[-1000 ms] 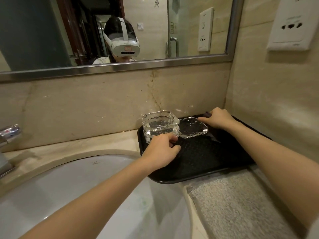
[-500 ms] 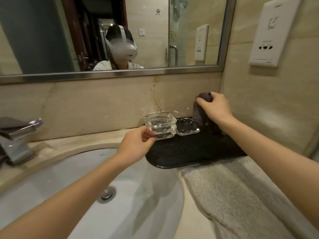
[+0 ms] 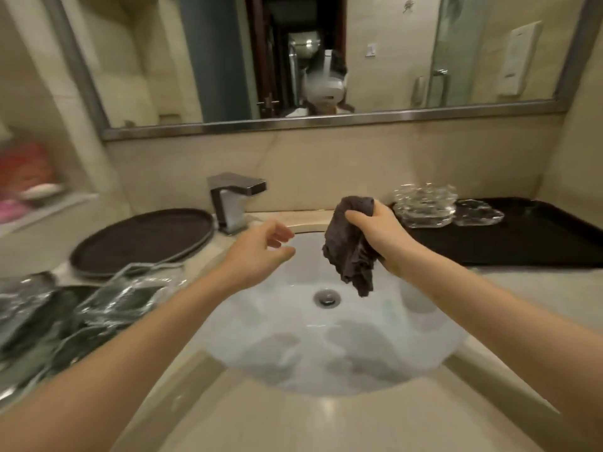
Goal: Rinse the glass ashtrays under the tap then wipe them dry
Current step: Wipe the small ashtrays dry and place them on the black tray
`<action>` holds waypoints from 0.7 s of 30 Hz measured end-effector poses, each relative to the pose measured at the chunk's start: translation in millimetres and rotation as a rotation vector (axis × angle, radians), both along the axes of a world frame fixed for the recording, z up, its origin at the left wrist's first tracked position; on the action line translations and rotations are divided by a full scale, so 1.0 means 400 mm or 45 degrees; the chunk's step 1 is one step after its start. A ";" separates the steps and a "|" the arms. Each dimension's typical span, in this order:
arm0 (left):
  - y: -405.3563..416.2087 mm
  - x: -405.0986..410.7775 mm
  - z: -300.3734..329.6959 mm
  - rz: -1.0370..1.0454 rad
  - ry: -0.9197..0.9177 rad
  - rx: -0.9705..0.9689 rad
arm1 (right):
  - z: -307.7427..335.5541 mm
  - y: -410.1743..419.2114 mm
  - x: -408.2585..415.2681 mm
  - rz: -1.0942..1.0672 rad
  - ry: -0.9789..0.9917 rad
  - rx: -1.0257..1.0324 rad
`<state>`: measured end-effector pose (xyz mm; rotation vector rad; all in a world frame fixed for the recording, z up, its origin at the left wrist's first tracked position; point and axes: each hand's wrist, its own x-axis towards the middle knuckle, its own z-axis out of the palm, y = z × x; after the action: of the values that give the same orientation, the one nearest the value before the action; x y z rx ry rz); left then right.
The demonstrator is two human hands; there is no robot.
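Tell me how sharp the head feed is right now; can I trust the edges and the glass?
Head view: motion blur throughout, worst at the left edge, where the glass pieces smear into streaks; the stacked ashtrays on the black tray are soft, their outlines uncertain. The right hand gripping the dark cloth and the empty left hand read clearly. Wide-angle bending curves the mirror frame.

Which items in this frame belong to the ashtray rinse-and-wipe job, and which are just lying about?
Belongs to the job:
- stacked glass ashtrays
- single glass ashtray
- dark cloth, gripped by the right hand
- tap
- sink
- left hand, holding nothing

Lying about:
- round dark tray
- blurred glossy items
- mirror
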<state>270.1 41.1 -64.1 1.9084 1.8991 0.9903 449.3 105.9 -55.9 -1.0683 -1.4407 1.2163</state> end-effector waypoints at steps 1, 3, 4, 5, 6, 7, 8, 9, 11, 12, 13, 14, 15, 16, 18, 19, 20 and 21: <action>-0.022 -0.025 -0.008 0.011 0.026 -0.020 | -0.005 -0.019 -0.032 0.021 0.009 -0.011; -0.064 -0.070 -0.016 0.048 0.097 -0.052 | -0.013 -0.052 -0.090 0.073 -0.016 -0.010; -0.083 -0.094 -0.015 0.074 0.132 -0.054 | -0.016 -0.067 -0.117 0.102 -0.053 0.011; -0.101 -0.117 -0.010 0.097 0.158 -0.047 | -0.021 -0.079 -0.144 0.130 -0.094 0.036; -0.119 -0.140 -0.003 0.120 0.178 -0.042 | -0.026 -0.091 -0.170 0.160 -0.127 0.057; -0.136 -0.163 0.005 0.143 0.204 -0.044 | -0.030 -0.102 -0.197 0.195 -0.151 0.067; -0.153 -0.186 0.014 0.170 0.238 -0.062 | -0.033 -0.114 -0.225 0.238 -0.170 0.074; -0.169 -0.209 0.023 0.202 0.273 -0.098 | -0.035 -0.124 -0.251 0.288 -0.195 0.079; -0.191 -0.258 0.034 0.267 0.323 -0.196 | -0.036 -0.142 -0.302 0.385 -0.258 0.095; -0.198 -0.283 0.036 0.295 0.338 -0.252 | -0.035 -0.150 -0.325 0.419 -0.292 0.099; -0.204 -0.308 0.037 0.316 0.350 -0.310 | -0.036 -0.155 -0.346 0.445 -0.328 0.095; -0.208 -0.331 0.036 0.329 0.353 -0.372 | -0.036 -0.161 -0.364 0.463 -0.361 0.092; -0.212 -0.350 0.035 0.335 0.348 -0.427 | -0.039 -0.164 -0.379 0.477 -0.383 0.092; -0.216 -0.366 0.032 0.333 0.340 -0.469 | -0.042 -0.167 -0.391 0.490 -0.388 0.091; -0.231 -0.385 0.027 0.303 0.326 -0.499 | -0.049 -0.172 -0.408 0.529 -0.391 0.104; -0.243 -0.390 0.026 0.271 0.327 -0.480 | -0.052 -0.175 -0.413 0.548 -0.418 0.128; -0.257 -0.393 0.026 0.220 0.330 -0.457 | -0.055 -0.180 -0.417 0.562 -0.473 0.167; -0.272 -0.396 0.026 0.149 0.337 -0.442 | -0.058 -0.184 -0.421 0.571 -0.541 0.215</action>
<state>111.8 -67.9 -53.9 1.8076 2.1788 0.4094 280.8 32.2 -79.2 -0.9503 -2.1592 1.1834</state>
